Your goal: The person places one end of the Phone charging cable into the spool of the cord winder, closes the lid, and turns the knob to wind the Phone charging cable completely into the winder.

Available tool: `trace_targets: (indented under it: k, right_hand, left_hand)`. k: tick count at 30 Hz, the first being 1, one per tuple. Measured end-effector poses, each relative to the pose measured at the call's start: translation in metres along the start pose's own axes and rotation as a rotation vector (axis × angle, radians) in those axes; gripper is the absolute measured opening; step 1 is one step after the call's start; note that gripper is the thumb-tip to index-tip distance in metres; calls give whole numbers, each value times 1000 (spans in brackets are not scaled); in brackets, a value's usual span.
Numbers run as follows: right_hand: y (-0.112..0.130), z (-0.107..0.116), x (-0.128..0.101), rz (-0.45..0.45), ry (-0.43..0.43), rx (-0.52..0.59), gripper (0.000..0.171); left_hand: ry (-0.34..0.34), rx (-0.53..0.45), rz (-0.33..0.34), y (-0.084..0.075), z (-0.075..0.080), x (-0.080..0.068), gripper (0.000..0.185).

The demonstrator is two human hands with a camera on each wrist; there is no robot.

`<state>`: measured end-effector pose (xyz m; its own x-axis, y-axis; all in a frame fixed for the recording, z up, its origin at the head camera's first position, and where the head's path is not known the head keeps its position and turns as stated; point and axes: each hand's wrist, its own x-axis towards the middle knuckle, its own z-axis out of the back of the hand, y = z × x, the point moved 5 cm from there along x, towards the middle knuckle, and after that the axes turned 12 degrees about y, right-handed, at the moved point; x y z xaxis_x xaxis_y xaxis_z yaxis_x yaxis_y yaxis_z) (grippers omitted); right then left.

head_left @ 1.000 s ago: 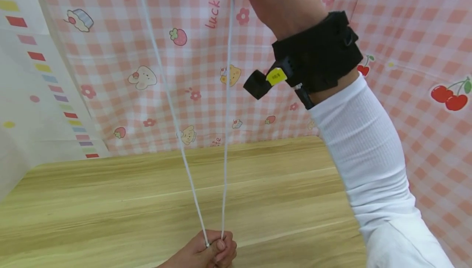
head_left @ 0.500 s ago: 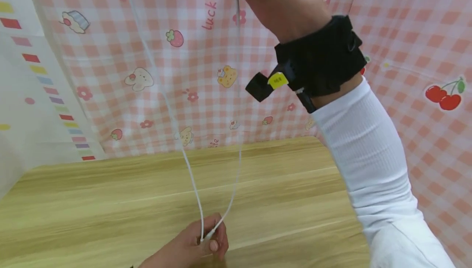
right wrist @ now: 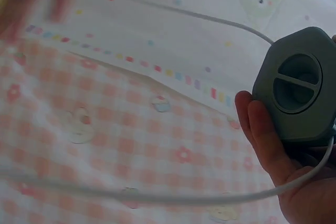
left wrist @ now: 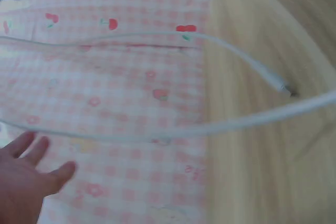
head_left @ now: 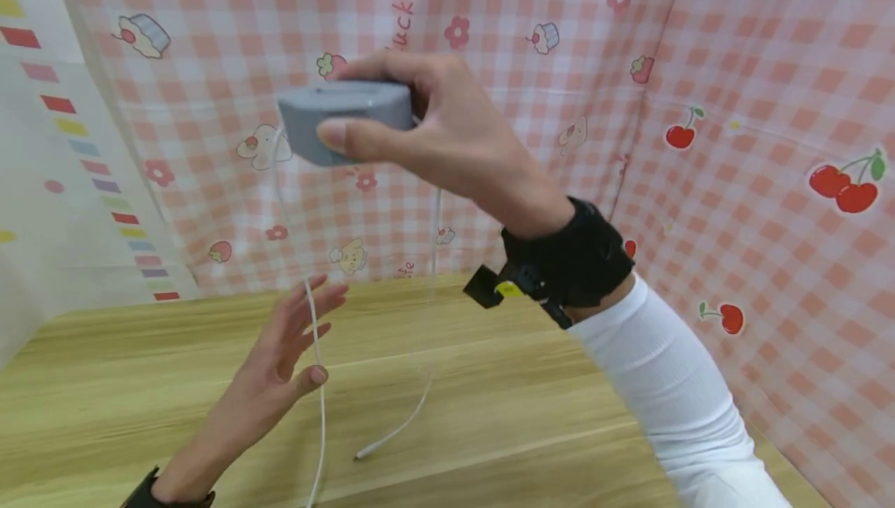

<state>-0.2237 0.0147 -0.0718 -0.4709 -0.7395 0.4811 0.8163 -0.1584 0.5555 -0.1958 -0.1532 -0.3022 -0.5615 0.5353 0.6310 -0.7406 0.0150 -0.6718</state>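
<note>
In the head view my right hand (head_left: 454, 135) grips a grey cable winder (head_left: 349, 100) raised above the table, thumb on its near side. The right wrist view shows the winder's flat face, with a round recessed knob (right wrist: 298, 81) crossed by a bar. A white cable (head_left: 433, 290) comes out of both sides and hangs down. One strand ends in a small metal plug (head_left: 367, 450); the other runs past the bottom edge of the head view. My left hand (head_left: 269, 368) holds nothing, fingers spread and thumb apart, right behind the left strand (head_left: 318, 353).
A wood-grain tabletop (head_left: 545, 415) lies below. Pink checked cloth (head_left: 545, 120) hangs at the back and on the right, and a white cloth with coloured blocks (head_left: 42, 205) hangs on the left. Both forearms wear black wrist straps (head_left: 569, 267).
My right hand has come down into the head view with the winder. My left hand has let go of both cable ends and moved up and left, its fingers opening; the strands hang loose.
</note>
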Motion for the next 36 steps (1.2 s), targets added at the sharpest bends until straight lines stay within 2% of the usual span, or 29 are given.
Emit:
trace_targets:
  k: [3, 5, 9, 12, 15, 18, 21, 27, 33, 36]
  right_hand:
    - [-21, -23, -9, 16, 21, 35, 49]
    - [-33, -39, -18, 17, 37, 57, 51]
    - [-54, -70, -37, 3, 74, 103, 56]
    - [-67, -90, -51, 3, 88, 126, 56]
    - [-77, -106, -61, 7, 96, 142, 55]
    - [-84, -118, -69, 11, 113, 154, 55]
    - [-88, -125, -73, 22, 128, 166, 57]
    - [-91, -132, -75, 63, 153, 185, 58]
    - [-96, -136, -76, 89, 214, 208, 59]
    - [-98, -136, -77, 111, 252, 168, 63]
  left_hand:
    - [-106, 31, -116, -15, 7, 3, 81]
    - [-176, 91, -165, -24, 8, 4, 82]
    - [-295, 294, -215, -40, 5, 6, 81]
    - [-360, 468, -250, -52, 2, 9, 79]
    - [-360, 601, -295, -60, -1, 10, 72]
    - [-324, 673, -329, -62, -4, 8, 63]
    - [-303, 684, -373, -60, -5, 6, 53]
    - [-351, 696, -454, -59, -2, 4, 35]
    - [-369, 733, -504, -60, -3, 3, 27]
    - [-368, 771, -516, -63, -4, 3, 24]
